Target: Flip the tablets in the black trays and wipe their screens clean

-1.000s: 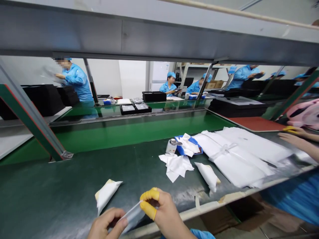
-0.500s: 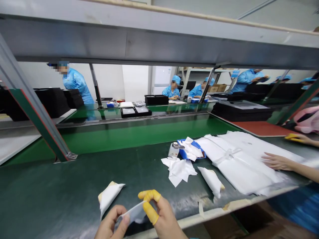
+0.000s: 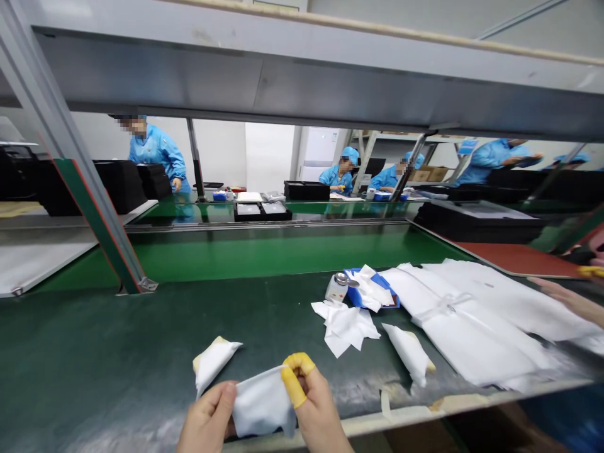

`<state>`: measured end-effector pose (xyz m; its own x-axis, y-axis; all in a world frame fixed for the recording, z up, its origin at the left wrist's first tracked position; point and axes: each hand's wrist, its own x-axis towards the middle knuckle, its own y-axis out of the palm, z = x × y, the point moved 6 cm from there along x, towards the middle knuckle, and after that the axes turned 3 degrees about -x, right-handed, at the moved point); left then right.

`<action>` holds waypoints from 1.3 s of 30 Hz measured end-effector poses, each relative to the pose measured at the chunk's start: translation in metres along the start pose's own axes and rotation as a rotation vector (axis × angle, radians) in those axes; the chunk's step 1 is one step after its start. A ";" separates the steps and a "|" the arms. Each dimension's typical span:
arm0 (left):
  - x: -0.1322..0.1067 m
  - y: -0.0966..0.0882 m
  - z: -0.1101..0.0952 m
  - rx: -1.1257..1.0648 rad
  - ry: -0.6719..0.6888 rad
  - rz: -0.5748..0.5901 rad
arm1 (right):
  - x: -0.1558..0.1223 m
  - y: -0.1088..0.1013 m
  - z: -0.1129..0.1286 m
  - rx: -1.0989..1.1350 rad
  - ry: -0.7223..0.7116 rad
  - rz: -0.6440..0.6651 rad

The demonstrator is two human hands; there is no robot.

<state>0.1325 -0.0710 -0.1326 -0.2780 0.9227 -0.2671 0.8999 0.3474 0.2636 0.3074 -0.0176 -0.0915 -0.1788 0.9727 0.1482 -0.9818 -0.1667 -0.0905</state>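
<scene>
Between my two hands a thin pale blue-grey cloth (image 3: pixel 262 404) is stretched by its upper corners above the bench's front edge. My left hand (image 3: pixel 210 416) pinches its left corner between thumb and fingers. On the right corner, my right hand (image 3: pixel 314 402) pinches with thumb and index finger, both in yellow finger cots. Just beyond my left hand lies a white wipe wrapped around something tan (image 3: pixel 216 365). A similar wrapped wipe (image 3: pixel 408 353) is on the bench to the right. Loose white wipes (image 3: pixel 346 327) are spread beyond my right hand.
A small bottle with a metal cap (image 3: pixel 337 287) stands beside a blue box (image 3: pixel 387 284) of wipes. White sheets (image 3: pixel 472 333) cover the bench at right, near a co-worker's hand (image 3: pixel 569 301). A slanted metal post (image 3: pixel 101 214) rises at left. Overhead runs a shelf (image 3: pixel 283 75).
The cloth has turned from nearly edge-on to spread out facing me, held at both corners. The view has shifted slightly left. The co-worker's hand has moved off the white sheets toward the right.
</scene>
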 end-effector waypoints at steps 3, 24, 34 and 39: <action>0.000 0.006 0.004 -0.071 -0.057 -0.002 | -0.001 -0.001 0.006 -0.031 -0.016 0.007; -0.008 0.025 -0.048 0.662 0.358 0.336 | -0.008 -0.003 0.029 -0.217 -0.022 0.215; -0.013 0.023 -0.031 0.618 0.247 0.351 | -0.006 0.027 0.035 -0.213 0.112 0.394; -0.010 0.018 -0.003 0.496 0.007 0.481 | 0.001 0.012 0.020 -0.028 0.182 0.202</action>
<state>0.1501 -0.0732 -0.1226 0.1902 0.9567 -0.2203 0.9706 -0.2169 -0.1043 0.2939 -0.0215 -0.0726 -0.3537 0.9338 -0.0547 -0.9250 -0.3579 -0.1274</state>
